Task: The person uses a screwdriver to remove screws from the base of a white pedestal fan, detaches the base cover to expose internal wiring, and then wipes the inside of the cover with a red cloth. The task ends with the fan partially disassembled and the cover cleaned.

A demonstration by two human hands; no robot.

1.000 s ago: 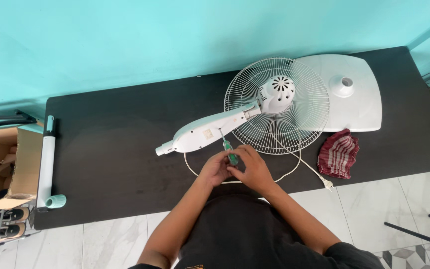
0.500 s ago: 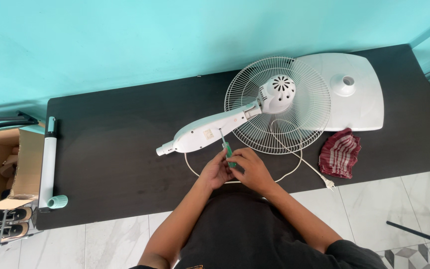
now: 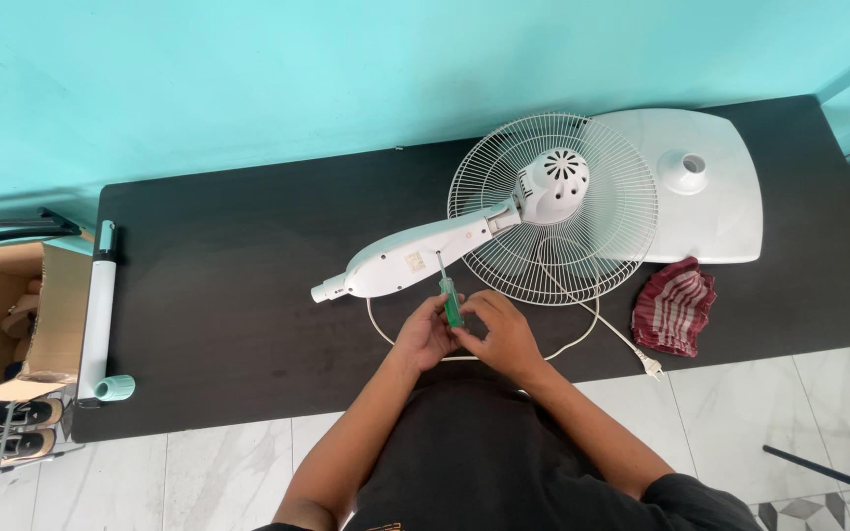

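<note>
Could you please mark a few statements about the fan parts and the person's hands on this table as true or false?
1. Both hands, left hand and right hand, hold the green-handled screwdriver. True.
2. The screwdriver's tip points at the white fan neck housing. True.
3. The red striped cloth lies on top of the wire fan guard. False: it lies on the black table, beside the guard and below the white fan base.
4. The white pole stands upright. False: it lies flat near the table's left edge.
5. The power plug sits in a socket. False: it lies loose on the table.
</note>
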